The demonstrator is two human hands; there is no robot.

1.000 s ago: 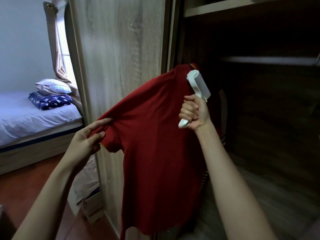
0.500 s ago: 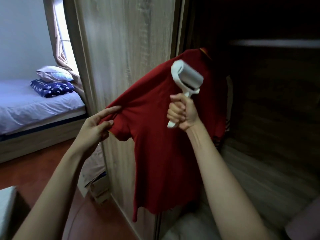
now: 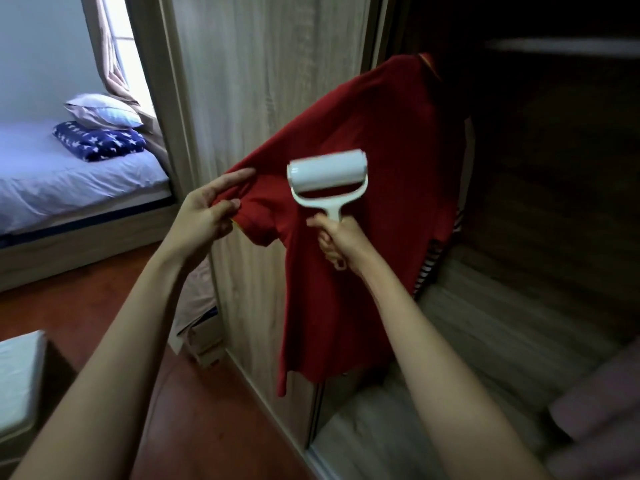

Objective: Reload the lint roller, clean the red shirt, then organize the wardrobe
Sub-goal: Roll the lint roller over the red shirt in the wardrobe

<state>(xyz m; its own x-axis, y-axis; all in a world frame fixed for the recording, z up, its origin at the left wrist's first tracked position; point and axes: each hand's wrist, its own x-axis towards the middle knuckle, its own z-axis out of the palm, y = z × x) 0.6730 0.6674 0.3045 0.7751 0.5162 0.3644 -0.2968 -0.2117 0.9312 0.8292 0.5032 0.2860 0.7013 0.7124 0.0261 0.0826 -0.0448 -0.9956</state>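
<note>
Bedroom: bed [image 3: 69, 181], wardrobe [image 3: 263, 81].

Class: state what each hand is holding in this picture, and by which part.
The left hand pinches the red shirt by the end of its sleeve. The right hand grips the lint roller by its handle.

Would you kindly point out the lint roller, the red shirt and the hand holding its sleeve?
lint roller [image 3: 327, 171]: head view, on the white roll.
red shirt [image 3: 398, 220]: head view, on the body panel.
left hand [image 3: 204, 216]: head view, on the palm.
</note>
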